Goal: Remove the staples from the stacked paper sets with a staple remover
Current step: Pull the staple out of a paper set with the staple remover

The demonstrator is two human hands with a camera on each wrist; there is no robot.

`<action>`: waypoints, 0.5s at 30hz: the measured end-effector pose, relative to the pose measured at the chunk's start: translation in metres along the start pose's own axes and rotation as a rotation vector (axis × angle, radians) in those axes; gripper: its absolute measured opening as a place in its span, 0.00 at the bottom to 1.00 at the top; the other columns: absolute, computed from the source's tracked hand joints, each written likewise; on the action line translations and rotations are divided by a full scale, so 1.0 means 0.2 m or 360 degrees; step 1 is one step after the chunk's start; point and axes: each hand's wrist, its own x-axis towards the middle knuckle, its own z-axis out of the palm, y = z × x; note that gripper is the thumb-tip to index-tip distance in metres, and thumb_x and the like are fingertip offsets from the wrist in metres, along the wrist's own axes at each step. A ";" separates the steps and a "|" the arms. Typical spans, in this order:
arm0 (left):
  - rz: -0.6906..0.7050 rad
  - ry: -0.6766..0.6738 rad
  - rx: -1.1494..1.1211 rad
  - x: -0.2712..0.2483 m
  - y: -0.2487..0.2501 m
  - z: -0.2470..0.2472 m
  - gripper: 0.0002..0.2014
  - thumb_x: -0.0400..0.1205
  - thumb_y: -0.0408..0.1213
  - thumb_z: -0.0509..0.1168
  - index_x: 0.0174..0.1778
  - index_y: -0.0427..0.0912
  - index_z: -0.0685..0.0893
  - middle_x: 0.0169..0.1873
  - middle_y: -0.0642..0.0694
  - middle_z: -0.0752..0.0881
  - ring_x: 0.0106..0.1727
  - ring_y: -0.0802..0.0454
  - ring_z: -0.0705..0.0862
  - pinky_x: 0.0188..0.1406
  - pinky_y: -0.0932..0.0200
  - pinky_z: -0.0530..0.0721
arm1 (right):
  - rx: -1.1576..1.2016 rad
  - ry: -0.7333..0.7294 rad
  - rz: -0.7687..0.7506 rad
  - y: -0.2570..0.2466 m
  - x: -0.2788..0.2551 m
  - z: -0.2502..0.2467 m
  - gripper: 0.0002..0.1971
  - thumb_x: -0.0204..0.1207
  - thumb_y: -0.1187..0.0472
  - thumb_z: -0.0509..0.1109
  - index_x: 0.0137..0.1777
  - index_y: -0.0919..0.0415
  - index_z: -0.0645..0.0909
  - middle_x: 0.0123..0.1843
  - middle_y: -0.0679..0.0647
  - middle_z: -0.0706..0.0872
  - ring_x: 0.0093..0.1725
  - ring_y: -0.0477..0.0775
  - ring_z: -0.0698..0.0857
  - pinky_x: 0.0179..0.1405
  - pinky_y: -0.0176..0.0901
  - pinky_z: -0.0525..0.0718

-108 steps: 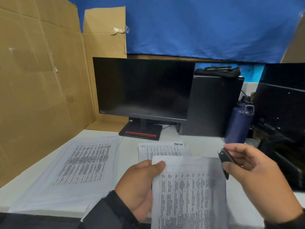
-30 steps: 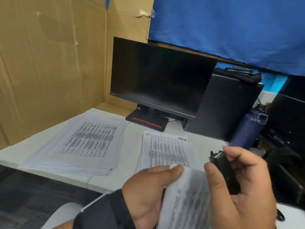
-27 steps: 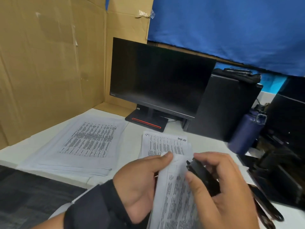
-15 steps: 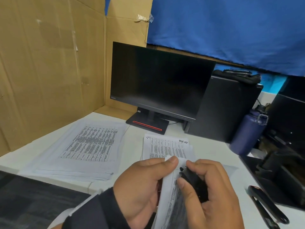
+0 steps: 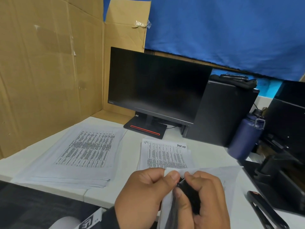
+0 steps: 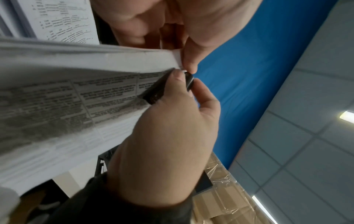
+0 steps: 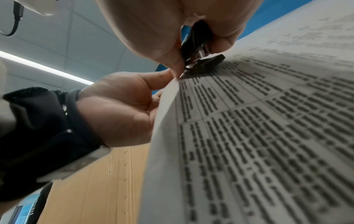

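Pinching the top corner of a stapled paper set [image 5: 212, 175] between thumb and curled fingers, the left hand [image 5: 145, 190] held the sheets up off the white desk [image 5: 209, 152], close to the desk's near edge. The right hand [image 5: 206, 202] was wrapped round a black staple remover [image 5: 189, 194], thumb on one side and fingers on the other, with its tip set against that same corner, right beside the left thumb. From the right wrist view the metal nose of the tool [image 7: 201, 59] lay touching the printed page at its very edge; whether it had caught a staple could not be told. The held set curved away to the right and hung over the lap. Just beyond the hands lay a second pile of printed sheets [image 5: 165, 154], flat on the desk, and to the left, well apart, a broader stack of papers [image 5: 79, 154] whose near edge reached close to the desk's front lip. Bare desk showed between the two piles. Farther back stood a dark monitor [image 5: 156, 86] on its stand, with a black computer case [image 5: 222, 113] beside it and a blue bottle [image 5: 245, 139] to the right of that. Cardboard panels [image 5: 49, 71] walled the left side, a blue cloth [image 5: 222, 30] hung behind, and a black stapler-like tool [image 5: 265, 210] lay near the right edge.
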 end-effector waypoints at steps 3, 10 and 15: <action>0.0014 -0.0025 0.0027 0.00 -0.01 0.00 0.27 0.65 0.58 0.81 0.51 0.41 0.96 0.49 0.18 0.88 0.48 0.39 0.81 0.57 0.40 0.78 | -0.0093 0.0019 -0.0012 -0.01 -0.01 0.01 0.06 0.73 0.64 0.72 0.47 0.59 0.89 0.52 0.47 0.80 0.46 0.58 0.84 0.36 0.51 0.84; -0.0283 -0.0228 -0.0385 0.01 -0.01 -0.01 0.17 0.73 0.35 0.76 0.54 0.27 0.93 0.57 0.25 0.91 0.40 0.44 0.89 0.43 0.54 0.89 | 0.0015 0.0016 -0.0050 0.01 -0.01 0.00 0.10 0.73 0.59 0.72 0.54 0.52 0.83 0.56 0.44 0.79 0.51 0.56 0.83 0.40 0.56 0.83; -0.0184 -0.0163 -0.0229 0.02 -0.02 -0.02 0.15 0.75 0.38 0.77 0.53 0.31 0.94 0.50 0.26 0.92 0.40 0.43 0.90 0.49 0.48 0.87 | 0.0190 -0.0023 -0.0001 0.05 -0.02 0.01 0.15 0.69 0.61 0.75 0.54 0.47 0.80 0.56 0.42 0.80 0.54 0.47 0.83 0.46 0.42 0.82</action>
